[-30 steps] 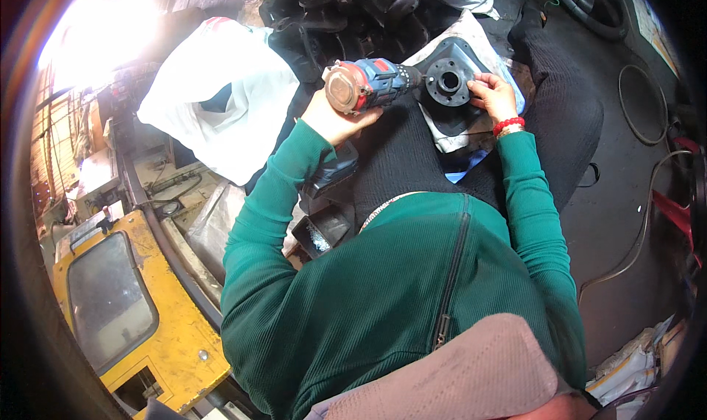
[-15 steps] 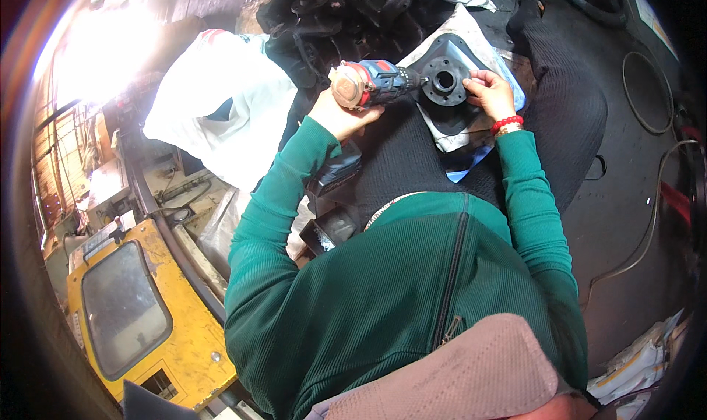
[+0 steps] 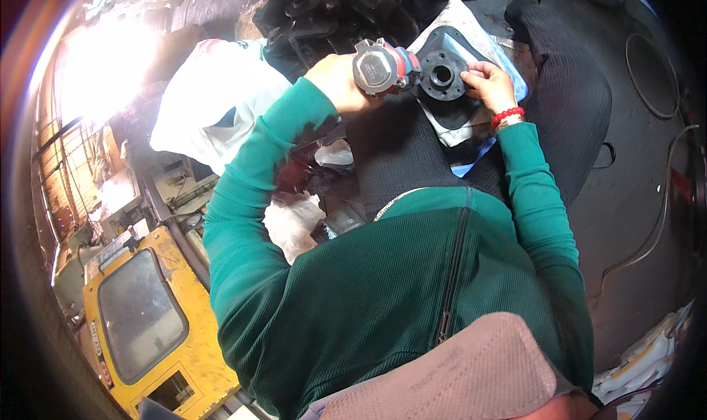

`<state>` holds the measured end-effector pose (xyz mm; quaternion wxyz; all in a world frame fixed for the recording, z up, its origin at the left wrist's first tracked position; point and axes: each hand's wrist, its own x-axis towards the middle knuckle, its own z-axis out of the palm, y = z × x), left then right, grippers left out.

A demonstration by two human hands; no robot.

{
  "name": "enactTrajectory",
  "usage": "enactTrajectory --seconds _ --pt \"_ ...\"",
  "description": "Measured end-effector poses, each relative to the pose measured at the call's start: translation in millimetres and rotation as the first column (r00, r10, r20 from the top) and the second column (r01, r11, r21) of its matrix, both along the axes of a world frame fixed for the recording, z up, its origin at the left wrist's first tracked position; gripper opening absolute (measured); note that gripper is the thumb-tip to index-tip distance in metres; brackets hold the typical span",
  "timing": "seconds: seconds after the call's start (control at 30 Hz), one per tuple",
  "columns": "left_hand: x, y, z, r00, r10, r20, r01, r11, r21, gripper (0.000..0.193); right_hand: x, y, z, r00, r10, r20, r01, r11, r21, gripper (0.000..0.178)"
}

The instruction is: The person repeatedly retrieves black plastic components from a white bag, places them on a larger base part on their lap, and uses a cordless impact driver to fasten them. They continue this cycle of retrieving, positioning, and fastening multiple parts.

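Observation:
My left hand is wrapped round a blue and red cordless drill. Its round back end faces up toward me, so the chuck and bit are hidden behind the body. The drill's front is beside a black flange, a round disc with a raised centre hole and several small holes round it. At the flange's right edge, my right hand pinches the rim. Under the flange lies a black base piece on a white and blue plastic bag across my legs.
A heap of black parts lies beyond the drill. To the left are a large white sack and a yellow machine panel with a window. Crumpled plastic sits by my left elbow. A thin hose runs along the floor at right.
My left hand has tilted the drill so its back end now faces up, and has shifted it right toward the flange. My left elbow has swung outward. The right hand stays at the rim.

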<state>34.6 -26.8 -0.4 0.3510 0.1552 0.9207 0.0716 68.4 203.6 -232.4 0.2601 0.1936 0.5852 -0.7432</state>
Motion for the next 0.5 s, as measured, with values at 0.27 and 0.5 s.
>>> enactTrajectory --seconds 0.27,0.5 --pt "-1 -1 -4 1.0 0.031 -0.004 -0.031 1.0 0.007 0.044 -1 -1 2 1.0 -0.008 -0.008 0.007 1.0 -0.02 0.032" --pt "14 10 2 0.984 0.179 -0.016 -0.179 0.984 0.003 0.039 0 0 10 1.0 -0.008 0.03 0.009 1.0 -0.025 0.032"
